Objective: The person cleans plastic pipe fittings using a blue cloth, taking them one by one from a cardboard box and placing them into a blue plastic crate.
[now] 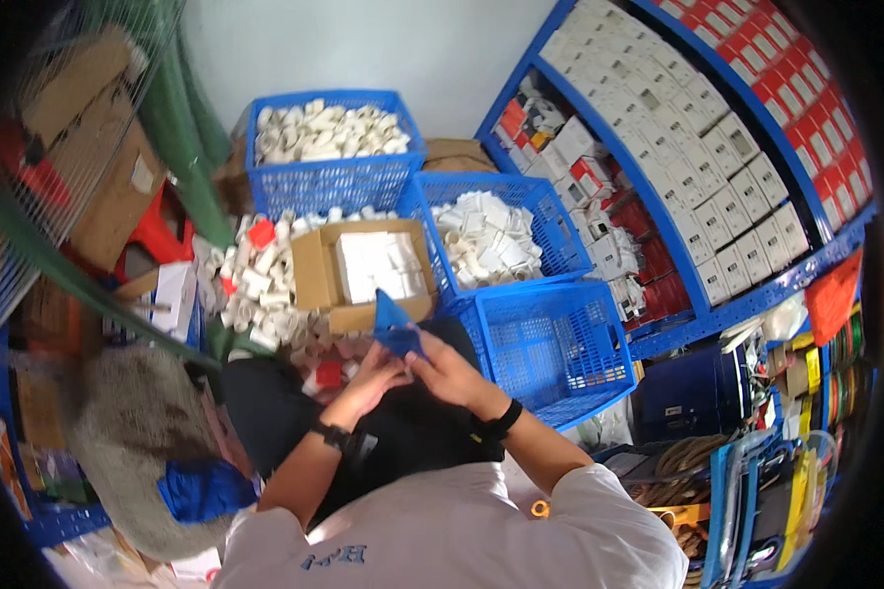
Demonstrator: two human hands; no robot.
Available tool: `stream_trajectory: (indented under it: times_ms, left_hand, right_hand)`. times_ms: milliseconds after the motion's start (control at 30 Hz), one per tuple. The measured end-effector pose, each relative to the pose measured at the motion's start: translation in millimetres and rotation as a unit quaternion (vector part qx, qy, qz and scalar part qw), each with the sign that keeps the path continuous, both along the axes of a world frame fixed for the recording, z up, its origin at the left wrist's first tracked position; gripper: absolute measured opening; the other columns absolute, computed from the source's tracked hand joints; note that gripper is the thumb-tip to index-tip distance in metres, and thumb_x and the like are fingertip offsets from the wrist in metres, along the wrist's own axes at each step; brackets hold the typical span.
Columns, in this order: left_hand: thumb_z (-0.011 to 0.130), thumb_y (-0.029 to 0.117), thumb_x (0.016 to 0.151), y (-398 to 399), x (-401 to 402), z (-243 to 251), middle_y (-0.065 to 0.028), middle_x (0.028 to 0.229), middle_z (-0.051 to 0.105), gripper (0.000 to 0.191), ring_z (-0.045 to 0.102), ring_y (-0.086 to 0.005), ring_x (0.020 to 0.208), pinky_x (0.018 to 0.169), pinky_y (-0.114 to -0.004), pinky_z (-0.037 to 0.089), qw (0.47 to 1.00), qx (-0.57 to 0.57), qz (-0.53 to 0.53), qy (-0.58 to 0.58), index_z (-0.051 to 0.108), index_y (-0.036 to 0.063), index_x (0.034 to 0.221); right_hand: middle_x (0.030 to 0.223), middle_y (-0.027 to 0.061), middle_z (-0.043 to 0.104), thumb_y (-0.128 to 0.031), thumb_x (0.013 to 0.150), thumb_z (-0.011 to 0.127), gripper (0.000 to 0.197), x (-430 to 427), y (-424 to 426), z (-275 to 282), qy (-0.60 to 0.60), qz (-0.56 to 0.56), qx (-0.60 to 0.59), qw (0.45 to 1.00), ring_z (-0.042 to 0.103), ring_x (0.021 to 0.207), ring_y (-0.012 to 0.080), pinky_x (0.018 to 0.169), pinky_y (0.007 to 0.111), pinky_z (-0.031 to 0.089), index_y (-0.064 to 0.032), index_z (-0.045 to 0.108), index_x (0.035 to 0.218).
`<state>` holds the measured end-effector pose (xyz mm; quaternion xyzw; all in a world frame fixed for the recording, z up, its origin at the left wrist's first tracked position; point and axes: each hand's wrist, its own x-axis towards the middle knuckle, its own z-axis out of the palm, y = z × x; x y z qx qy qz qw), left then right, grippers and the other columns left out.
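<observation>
Both of my hands meet over my lap around a folded blue sheet or bag point(398, 333), whose exact kind I cannot tell. My left hand point(374, 379) has its fingers on the lower left side of it. My right hand point(442, 366) pinches it from the right, thumb on top. Just beyond stands an open cardboard box point(315, 271) holding white square pieces point(376, 261). White plastic pipe fittings point(265, 283) lie in a heap left of the box, with a few red pieces among them.
A blue plastic crate point(324, 180) of pipe fittings stands at the back. Another crate point(479, 291) holds white plates and fittings, beside a third crate point(560, 353). Blue shelving point(678, 335) with stacked boxes rises at right. A grey fleecy cover point(140, 412) lies at left.
</observation>
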<state>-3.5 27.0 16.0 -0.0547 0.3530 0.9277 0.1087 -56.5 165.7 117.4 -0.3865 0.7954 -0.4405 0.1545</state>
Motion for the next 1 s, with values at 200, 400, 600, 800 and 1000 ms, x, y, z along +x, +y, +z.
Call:
stream_trajectory:
  times_ms: [200, 400, 600, 800, 1000]
  left_hand:
    - [0.071, 0.0, 0.064, -3, 2, 6, -0.0041, 0.1, 0.048, 0.064, 0.05, -0.0136, 0.083, 0.071, -0.027, 0.046, 0.982, -0.182, -0.003, 0.046, 0.036, 0.0078, 0.118]
    - [0.077, 0.002, 0.059, -8, 14, 35, -0.008, 0.097, 0.053, 0.089, 0.054, -0.0149, 0.085, 0.069, -0.026, 0.047, 0.98, -0.189, 0.01, 0.068, 0.026, 0.0106, 0.131]
    - [0.081, 0.015, 0.055, -7, 14, 30, -0.0072, 0.124, 0.035, 0.092, 0.054, -0.0144, 0.086, 0.069, -0.026, 0.046, 0.958, -0.243, 0.066, 0.135, 0.03, 0.0073, 0.131]
    - [0.079, 0.008, 0.058, 0, 11, 13, -0.006, 0.109, 0.048, 0.08, 0.054, -0.0128, 0.085, 0.075, -0.026, 0.045, 0.957, -0.226, 0.109, 0.142, 0.036, 0.005, 0.125]
    - [0.068, -0.005, 0.066, -7, 9, 13, -0.0076, 0.108, 0.054, 0.063, 0.053, -0.0168, 0.098, 0.083, -0.032, 0.046, 0.972, -0.158, 0.072, 0.159, 0.039, 0.0034, 0.121]
  right_hand:
    - [0.093, 0.0057, 0.056, -0.016, 0.09, 0.045, 0.025, 1, 2, -1, -0.134, -0.08, -0.018, 0.988, 0.048, 0.086, 0.0123, 0.078, 0.027, 0.04, 0.0003, 0.05, 0.108]
    - [0.089, 0.0017, 0.057, -0.028, 0.091, 0.044, 0.032, -3, 14, -10, -0.244, -0.22, -0.125, 0.936, 0.048, 0.078, 0.0096, 0.072, 0.025, 0.04, 0.0013, 0.057, 0.096]
    - [0.091, 0.0022, 0.058, -0.026, 0.092, 0.042, 0.031, -4, 10, -6, -0.202, -0.285, -0.262, 0.899, 0.049, 0.079, 0.0093, 0.072, 0.025, 0.041, 0.0017, 0.056, 0.097]
    - [0.092, 0.0111, 0.059, -0.015, 0.089, 0.047, 0.023, 3, 10, 15, -0.117, -0.121, 0.048, 0.985, 0.054, 0.083, 0.0165, 0.075, 0.03, 0.042, 0.0041, 0.053, 0.099]
    - [0.113, 0.0203, 0.052, -0.008, 0.087, 0.045, 0.027, 10, -8, 22, 0.057, 0.082, -0.016, 0.995, 0.046, 0.112, 0.0292, 0.094, 0.033, 0.034, 0.0051, 0.048, 0.109]
